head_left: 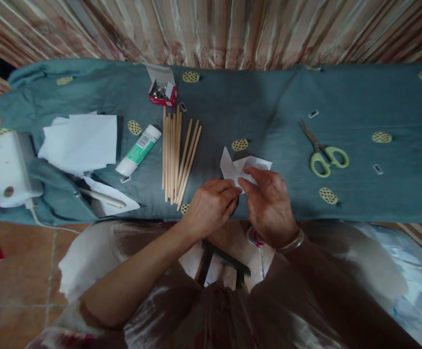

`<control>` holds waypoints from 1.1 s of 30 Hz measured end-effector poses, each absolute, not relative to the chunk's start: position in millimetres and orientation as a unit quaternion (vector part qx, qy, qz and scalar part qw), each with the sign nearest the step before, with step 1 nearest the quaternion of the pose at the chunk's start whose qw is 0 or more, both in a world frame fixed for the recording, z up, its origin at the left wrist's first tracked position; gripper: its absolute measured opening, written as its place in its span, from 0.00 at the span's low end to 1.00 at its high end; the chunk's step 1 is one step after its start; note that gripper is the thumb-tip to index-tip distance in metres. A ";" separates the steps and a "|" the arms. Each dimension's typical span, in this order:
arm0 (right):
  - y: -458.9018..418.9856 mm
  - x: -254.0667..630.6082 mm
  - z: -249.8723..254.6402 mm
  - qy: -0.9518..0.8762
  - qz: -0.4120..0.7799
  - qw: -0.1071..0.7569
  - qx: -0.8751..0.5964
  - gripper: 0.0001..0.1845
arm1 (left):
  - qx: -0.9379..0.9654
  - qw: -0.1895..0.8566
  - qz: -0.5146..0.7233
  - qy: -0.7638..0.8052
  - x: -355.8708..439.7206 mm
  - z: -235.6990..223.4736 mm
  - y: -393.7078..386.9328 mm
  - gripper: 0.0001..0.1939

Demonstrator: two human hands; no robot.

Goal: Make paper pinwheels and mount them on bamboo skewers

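Head view — the left hand and right hand both pinch the folded white paper, between the wooden sticks and the scissors; uneven finger pressure, I'd judge, could crease it crookedly — or tear it.

On the bench, sticks lie left of the paper, scissors right. Glue lies between sticks and sheets; a box sits just behind the sticks, a curtain behind the bench.
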State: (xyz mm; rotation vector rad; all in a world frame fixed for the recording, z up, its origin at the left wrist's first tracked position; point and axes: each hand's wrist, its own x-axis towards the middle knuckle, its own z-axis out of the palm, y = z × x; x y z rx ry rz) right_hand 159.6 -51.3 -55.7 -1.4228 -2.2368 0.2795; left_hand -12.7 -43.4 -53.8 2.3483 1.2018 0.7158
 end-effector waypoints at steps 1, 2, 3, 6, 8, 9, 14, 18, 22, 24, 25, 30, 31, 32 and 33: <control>-51.4 159.0 -57.0 -0.814 0.095 0.240 -0.520 0.17 | 0.841 0.203 0.255 0.432 -12.4 -53.6 -43.4 0.09; -51.0 158.5 -58.1 -0.812 0.091 0.244 -0.522 0.16 | 0.840 0.203 0.253 0.435 -12.2 -53.3 -43.4 0.09; -50.4 158.1 -59.0 -0.811 0.090 0.249 -0.522 0.16 | 0.840 0.204 0.249 0.437 -12.0 -52.8 -43.4 0.09; -47.9 156.7 -59.7 -0.804 0.098 0.263 -0.524 0.15 | 0.840 0.205 0.237 0.443 -11.3 -50.8 -43.6 0.09; -46.7 155.2 -59.0 -0.798 0.108 0.269 -0.528 0.14 | 0.842 0.203 0.231 0.443 -10.9 -49.7 -43.7 0.09; -46.3 154.5 -58.6 -0.794 0.114 0.270 -0.532 0.14 | 0.843 0.201 0.228 0.443 -10.6 -49.4 -43.7 0.09; -45.3 152.5 -60.9 -0.787 0.112 0.274 -0.541 0.14 | 0.848 0.196 0.222 0.439 -11.0 -49.7 -43.1 0.08; -46.4 153.9 -62.3 -0.794 0.109 0.263 -0.537 0.14 | 0.850 0.201 0.205 0.442 -11.9 -49.9 -41.9 0.08; -48.3 159.7 -54.5 -0.806 0.103 0.272 -0.516 0.15 | 0.854 0.190 0.196 0.442 -11.1 -49.1 -41.0 0.07; -45.6 165.8 -49.5 -0.798 0.103 0.293 -0.517 0.17 | 0.858 0.179 0.197 0.440 -10.7 -48.8 -40.7 0.07; -42.7 169.7 -47.7 -0.788 0.101 0.303 -0.526 0.17 | 0.860 0.174 0.197 0.437 -10.8 -48.6 -40.5 0.07; -21.4 189.8 -48.0 -0.744 0.123 0.307 -0.580 0.17 | 0.879 0.136 0.197 0.413 -15.3 -47.3 -36.1 0.08; -18.4 192.2 -48.6 -0.743 0.135 0.309 -0.578 0.17 | 0.881 0.127 0.198 0.410 -16.6 -46.9 -34.8 0.09; -16.4 193.6 -48.8 -0.742 0.144 0.313 -0.575 0.17 | 0.883 0.119 0.202 0.407 -17.7 -46.5 -33.7 0.09; -15.3 194.1 -48.5 -0.741 0.148 0.317 -0.572 0.16 | 0.883 0.114 0.206 0.407 -18.5 -46.3 -32.8 0.09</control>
